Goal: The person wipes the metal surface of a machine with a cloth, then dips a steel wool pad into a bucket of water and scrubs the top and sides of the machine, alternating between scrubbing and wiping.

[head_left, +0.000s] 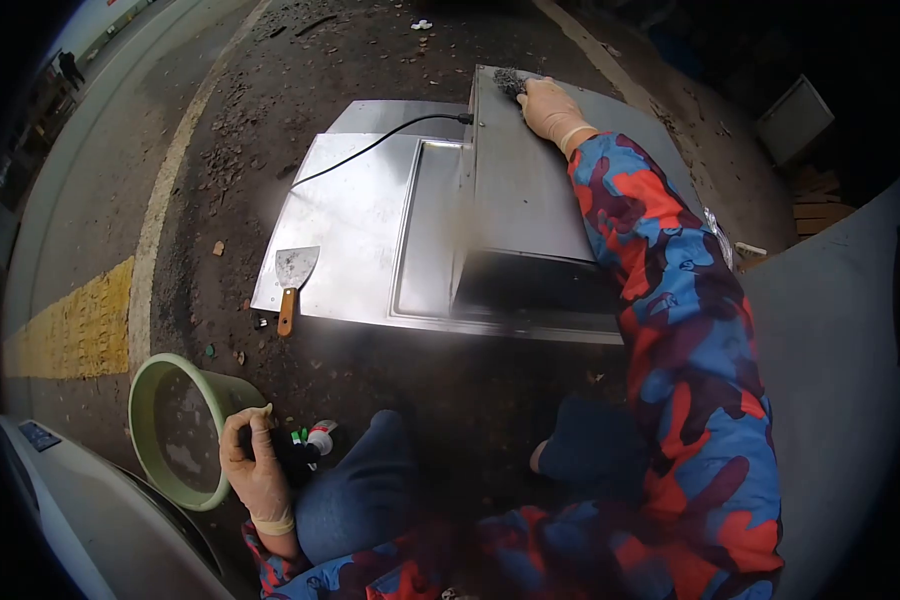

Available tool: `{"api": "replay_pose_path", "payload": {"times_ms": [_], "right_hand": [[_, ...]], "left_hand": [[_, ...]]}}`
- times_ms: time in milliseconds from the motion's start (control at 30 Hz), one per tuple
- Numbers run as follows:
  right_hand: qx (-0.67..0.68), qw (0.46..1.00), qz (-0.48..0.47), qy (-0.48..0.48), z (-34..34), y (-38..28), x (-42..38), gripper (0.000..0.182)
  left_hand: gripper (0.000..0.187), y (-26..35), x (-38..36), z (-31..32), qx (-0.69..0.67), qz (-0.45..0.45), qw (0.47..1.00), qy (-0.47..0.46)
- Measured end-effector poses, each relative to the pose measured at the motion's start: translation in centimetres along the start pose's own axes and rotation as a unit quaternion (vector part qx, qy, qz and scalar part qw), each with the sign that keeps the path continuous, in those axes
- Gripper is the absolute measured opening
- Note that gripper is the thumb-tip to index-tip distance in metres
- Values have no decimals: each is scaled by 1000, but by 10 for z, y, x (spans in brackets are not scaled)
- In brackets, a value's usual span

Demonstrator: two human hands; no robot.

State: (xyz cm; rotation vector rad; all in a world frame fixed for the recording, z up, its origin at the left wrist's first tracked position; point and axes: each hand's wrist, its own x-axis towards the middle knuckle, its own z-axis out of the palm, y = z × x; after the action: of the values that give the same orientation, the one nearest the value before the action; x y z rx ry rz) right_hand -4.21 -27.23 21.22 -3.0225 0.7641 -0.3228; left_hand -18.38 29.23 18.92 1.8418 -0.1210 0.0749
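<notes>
My right hand (553, 108), in a pale glove, is closed around a grey steel wool scrubber (510, 83). It presses the scrubber against the far end of the raised box part of a metal range hood (530, 190). A black cord (380, 150) runs from the box across the hood's flat panel. My left hand (257, 470), gloved too, is beside the rim of a green bucket (215, 400) holding murky water. Its fingers are curled in, with nothing visible in them. A scraper with a wooden handle (287, 310) lies on the panel's near left corner.
A white bottle with a red label (321, 438) stands by my left knee (365, 480). Behind the bucket is a painted yellow strip (80, 325). A pale vehicle-like body (90, 510) is at lower left, a grey panel (830, 330) at right. A person stands far off (70, 70).
</notes>
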Motion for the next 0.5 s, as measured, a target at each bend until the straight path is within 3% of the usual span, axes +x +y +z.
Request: {"api": "replay_pose_path", "payload": {"times_ms": [67,300,400,500], "right_hand": [[-19,1000,5,20,1,3,-10,36],[12,982,-174,-71,-68,-37,-171,31],[59,980,-186,-35,-49,-11,-131,34],[-4,997,-72,-3,-14,10,-47,32]], "left_hand": [[11,1,-1,-2,10,4,1000,-7],[11,-6,4,-4,-6,-25,999,-22],[11,-3,5,0,11,-21,999,-34],[11,-6,6,3,20,-26,999,-26]]}}
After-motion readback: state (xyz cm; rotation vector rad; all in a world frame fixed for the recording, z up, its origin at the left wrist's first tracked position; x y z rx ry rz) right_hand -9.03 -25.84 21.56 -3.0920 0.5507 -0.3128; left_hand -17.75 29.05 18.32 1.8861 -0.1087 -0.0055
